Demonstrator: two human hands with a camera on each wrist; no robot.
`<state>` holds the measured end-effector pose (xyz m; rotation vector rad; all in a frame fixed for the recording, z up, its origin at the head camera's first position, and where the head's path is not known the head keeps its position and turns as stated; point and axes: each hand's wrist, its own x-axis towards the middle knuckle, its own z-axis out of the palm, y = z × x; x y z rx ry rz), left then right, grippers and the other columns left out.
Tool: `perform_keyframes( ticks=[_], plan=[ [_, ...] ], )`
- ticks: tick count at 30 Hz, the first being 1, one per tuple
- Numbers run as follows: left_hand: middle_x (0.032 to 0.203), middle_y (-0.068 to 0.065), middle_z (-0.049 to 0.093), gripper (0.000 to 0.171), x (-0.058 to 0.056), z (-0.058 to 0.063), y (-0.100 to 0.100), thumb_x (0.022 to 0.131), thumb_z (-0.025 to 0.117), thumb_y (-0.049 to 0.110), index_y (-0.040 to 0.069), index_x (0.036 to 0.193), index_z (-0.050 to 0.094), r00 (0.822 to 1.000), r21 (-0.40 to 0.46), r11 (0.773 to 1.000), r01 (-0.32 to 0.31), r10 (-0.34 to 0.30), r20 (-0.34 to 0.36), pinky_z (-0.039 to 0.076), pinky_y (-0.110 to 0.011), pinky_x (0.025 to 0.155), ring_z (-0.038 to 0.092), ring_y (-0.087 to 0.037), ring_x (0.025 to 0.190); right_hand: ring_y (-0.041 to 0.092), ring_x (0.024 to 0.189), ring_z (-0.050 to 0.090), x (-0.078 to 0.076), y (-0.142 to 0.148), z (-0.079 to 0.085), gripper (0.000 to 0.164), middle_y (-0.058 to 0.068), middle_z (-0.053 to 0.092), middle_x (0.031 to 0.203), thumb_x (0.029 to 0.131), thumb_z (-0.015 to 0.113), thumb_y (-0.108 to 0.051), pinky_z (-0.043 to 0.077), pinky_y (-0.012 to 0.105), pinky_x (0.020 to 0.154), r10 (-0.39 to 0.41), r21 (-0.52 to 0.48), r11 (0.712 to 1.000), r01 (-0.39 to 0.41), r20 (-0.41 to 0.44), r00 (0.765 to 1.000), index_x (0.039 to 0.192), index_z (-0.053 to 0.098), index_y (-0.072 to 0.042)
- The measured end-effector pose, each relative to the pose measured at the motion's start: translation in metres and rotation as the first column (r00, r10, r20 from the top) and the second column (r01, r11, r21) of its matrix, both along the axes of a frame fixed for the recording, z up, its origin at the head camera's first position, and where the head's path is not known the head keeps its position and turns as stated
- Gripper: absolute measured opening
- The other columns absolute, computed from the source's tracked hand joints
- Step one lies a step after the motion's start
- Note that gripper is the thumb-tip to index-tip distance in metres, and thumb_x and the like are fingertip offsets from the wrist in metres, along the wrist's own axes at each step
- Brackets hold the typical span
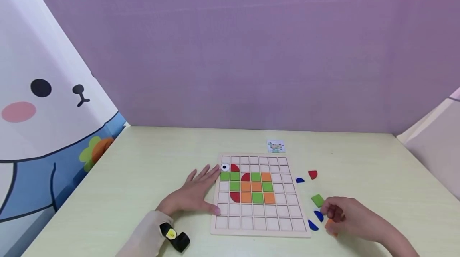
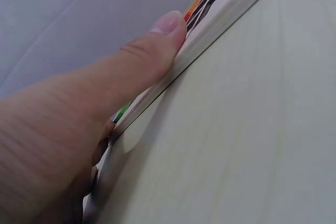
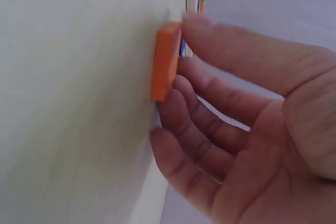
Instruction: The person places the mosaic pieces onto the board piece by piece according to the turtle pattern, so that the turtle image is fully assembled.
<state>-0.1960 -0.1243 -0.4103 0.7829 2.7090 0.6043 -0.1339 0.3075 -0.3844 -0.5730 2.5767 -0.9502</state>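
Note:
A pale gridded board (image 1: 266, 233) lies on the table, several of its cells filled with green, orange and red tiles and one round eye tile (image 1: 225, 167). My left hand (image 1: 192, 195) rests at the board's left edge, fingers spread; its thumb (image 2: 168, 30) lies on the rim in the left wrist view. To the right of the board, my right hand (image 1: 350, 217) is curled low over the table. Its thumb and fingers pinch the edges of an orange square tile (image 3: 165, 61), close to the tabletop. The hand partly hides this tile in the head view.
Near my right hand lie a green square tile (image 1: 318, 200) and blue rounded pieces (image 1: 318, 216). Farther back are another blue piece (image 1: 300, 180) and a red piece (image 1: 313, 174). A small picture card (image 1: 276, 146) lies behind the board. A purple partition (image 1: 251, 69) stands along the table's back.

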Motion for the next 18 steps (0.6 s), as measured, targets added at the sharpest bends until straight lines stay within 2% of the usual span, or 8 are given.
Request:
perform_keyframes(
  ticks=[5,12,18],
  plan=[
    [0.162,-0.001,0.009,0.111,0.0,-0.001,0.0,0.071,0.068,0.068,0.016,0.154,0.015,1.0,-0.001,1.0,-0.006,0.006,0.0,-0.002,-0.059,0.117,-0.002,-0.029,0.149,0.003,0.071,0.045,0.002,0.003,0.001,0.031,0.001,0.053,0.08,0.07,0.081,-0.008,0.04,0.02,0.059,0.002,0.012,1.0,-0.002,0.028,1.0,0.092,0.059,-0.009],
    [0.162,-0.001,0.009,0.112,-0.001,-0.002,-0.001,0.071,0.067,0.069,0.015,0.154,0.016,1.0,0.0,1.0,-0.001,0.001,-0.006,-0.002,-0.059,0.116,-0.002,-0.03,0.149,0.005,0.068,0.046,0.002,-0.003,0.001,0.028,0.001,0.054,0.078,0.069,0.081,-0.006,0.04,0.019,0.058,-0.054,0.037,0.998,0.052,0.064,0.996,0.087,0.06,-0.01],
    [0.162,-0.001,0.009,0.112,-0.001,-0.002,0.0,0.071,0.067,0.069,0.015,0.154,0.015,1.0,-0.001,1.0,-0.001,0.001,-0.005,-0.002,-0.059,0.116,-0.002,-0.03,0.149,0.005,0.068,0.045,0.003,-0.009,0.002,0.025,-0.002,0.053,0.076,0.071,0.078,-0.002,0.039,0.019,0.057,-0.041,0.097,0.995,0.039,0.022,0.999,0.086,0.061,-0.013]
  ],
)
